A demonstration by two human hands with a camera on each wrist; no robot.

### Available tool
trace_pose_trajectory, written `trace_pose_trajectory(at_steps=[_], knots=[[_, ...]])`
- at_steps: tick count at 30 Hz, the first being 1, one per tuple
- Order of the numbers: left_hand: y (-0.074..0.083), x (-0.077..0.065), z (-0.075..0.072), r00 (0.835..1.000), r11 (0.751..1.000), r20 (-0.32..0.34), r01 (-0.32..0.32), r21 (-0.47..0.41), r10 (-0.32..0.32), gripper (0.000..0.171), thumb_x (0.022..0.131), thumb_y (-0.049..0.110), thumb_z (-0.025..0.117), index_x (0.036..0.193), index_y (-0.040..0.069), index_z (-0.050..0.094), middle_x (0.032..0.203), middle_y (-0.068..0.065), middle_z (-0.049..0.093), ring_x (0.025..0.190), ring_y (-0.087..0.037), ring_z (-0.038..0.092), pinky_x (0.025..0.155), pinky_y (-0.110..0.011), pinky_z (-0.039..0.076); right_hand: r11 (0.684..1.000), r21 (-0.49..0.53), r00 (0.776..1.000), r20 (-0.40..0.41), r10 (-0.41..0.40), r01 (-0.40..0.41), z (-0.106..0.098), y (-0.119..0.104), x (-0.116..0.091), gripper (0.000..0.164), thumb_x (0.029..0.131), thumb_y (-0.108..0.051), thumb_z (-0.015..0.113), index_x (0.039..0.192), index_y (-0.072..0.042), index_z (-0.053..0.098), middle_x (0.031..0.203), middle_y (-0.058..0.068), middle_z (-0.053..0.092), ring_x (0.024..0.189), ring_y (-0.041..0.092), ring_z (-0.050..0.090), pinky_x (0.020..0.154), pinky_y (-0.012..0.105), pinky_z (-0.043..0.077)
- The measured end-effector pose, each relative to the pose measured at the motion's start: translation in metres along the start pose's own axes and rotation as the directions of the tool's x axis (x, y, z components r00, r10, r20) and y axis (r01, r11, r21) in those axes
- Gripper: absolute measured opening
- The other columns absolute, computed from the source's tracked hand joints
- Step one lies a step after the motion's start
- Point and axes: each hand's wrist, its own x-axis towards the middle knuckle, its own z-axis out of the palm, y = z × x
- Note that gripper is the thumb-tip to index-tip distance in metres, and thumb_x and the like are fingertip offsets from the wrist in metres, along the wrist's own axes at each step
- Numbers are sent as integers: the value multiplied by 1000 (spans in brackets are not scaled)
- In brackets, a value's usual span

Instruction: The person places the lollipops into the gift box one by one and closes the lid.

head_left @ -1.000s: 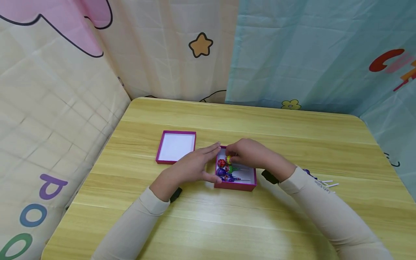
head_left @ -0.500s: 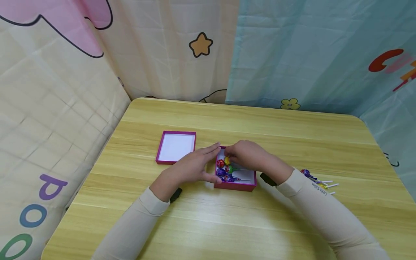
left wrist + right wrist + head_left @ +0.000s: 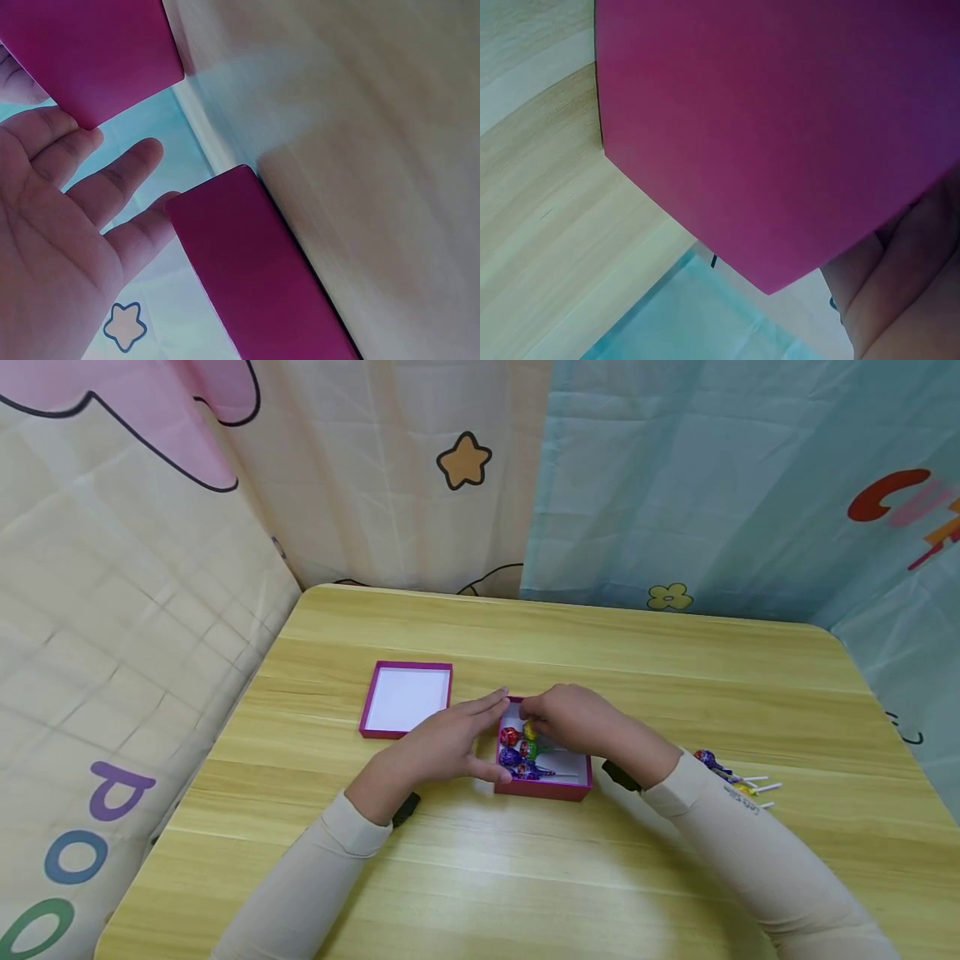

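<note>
In the head view a magenta box point(image 3: 543, 790) with a white inside stands open at the table's middle. Several wrapped lollipops lie in it, among them a red one point(image 3: 509, 737), a green one point(image 3: 528, 750) and a purple one point(image 3: 510, 757). My right hand point(image 3: 573, 717) reaches in over the far side and pinches a yellow lollipop point(image 3: 529, 729), its stick hidden under the hand. With spread, fairly straight fingers my left hand point(image 3: 450, 743) touches the box's left side. The left wrist view shows those fingertips at the box wall point(image 3: 105, 60); the right wrist view is mostly box wall point(image 3: 765, 135).
The shallow magenta lid point(image 3: 408, 700), white inside up, lies left of the box, close behind my left hand. More lollipops point(image 3: 712, 762) lie in a small pile to the right, beside my right sleeve. Printed curtains point(image 3: 375, 485) hang behind the wooden table point(image 3: 465, 877).
The yellow lollipop has shifted slightly left and then back right under my right hand's fingers. My right forearm has moved a little, baring more of the pile. My left hand stays put.
</note>
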Motion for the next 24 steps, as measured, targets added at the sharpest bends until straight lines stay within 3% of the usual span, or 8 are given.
trace_pose_trajectory(at_steps=[18,24], knots=[[-1,1,1,1000,1000,-2,-9,-3,9,108,75,75,64,158,17,25,165,5,15,148,-19,25,115,-36,30,999,17,999,-7,39,-39,2,3,-7,14,96,-13,67,108,-10,73,87,-2,69,72,15,59,75,33,56],[-1,1,0,1000,1000,2,-3,-6,3,109,75,75,64,158,17,25,165,6,15,148,-19,25,115,-36,30,999,28,999,18,41,-41,3,3,-7,18,96,-13,67,113,-10,72,94,0,71,79,16,62,82,36,56]])
